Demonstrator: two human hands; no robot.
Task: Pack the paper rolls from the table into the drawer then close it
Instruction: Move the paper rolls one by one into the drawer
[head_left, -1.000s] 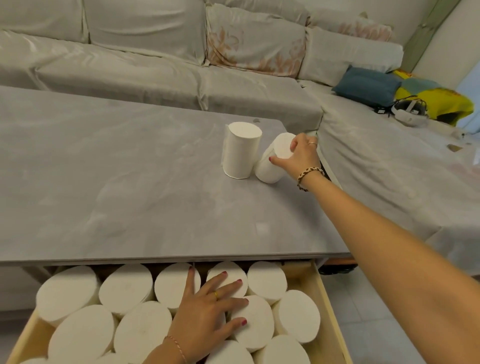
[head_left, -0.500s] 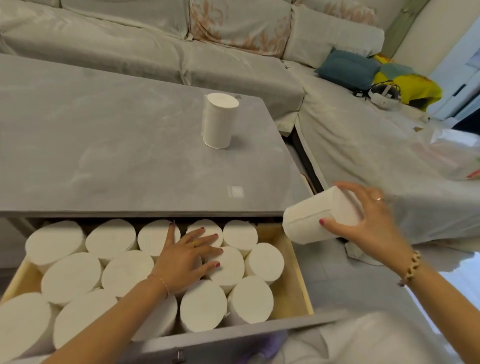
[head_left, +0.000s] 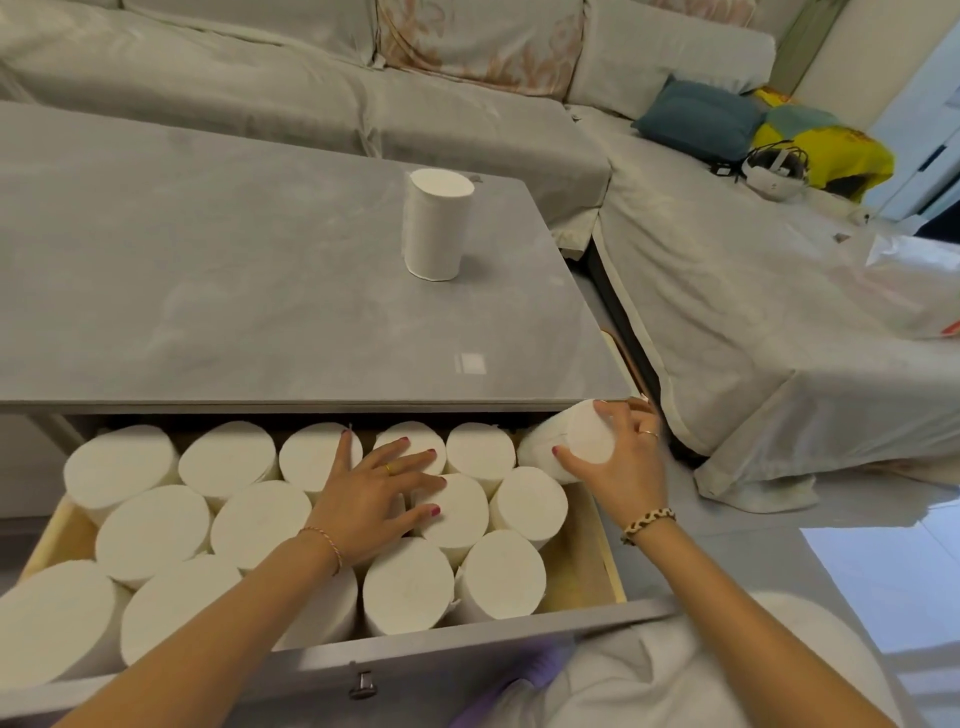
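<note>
The right hand (head_left: 626, 467) grips a tilted paper roll (head_left: 563, 441) at the drawer's (head_left: 576, 566) far corner; the left hand (head_left: 371, 496) lies flat, fingers spread, on the packed rolls (head_left: 249, 519) beside it.

White paper rolls (head_left: 260, 525) fill the pale wood drawer (head_left: 582, 566); the table (head_left: 208, 291) is mottled grey. Upper right of the frame: a teal cushion (head_left: 696, 122), a yellow bag (head_left: 841, 156), a peach floral pillow (head_left: 478, 41).
</note>
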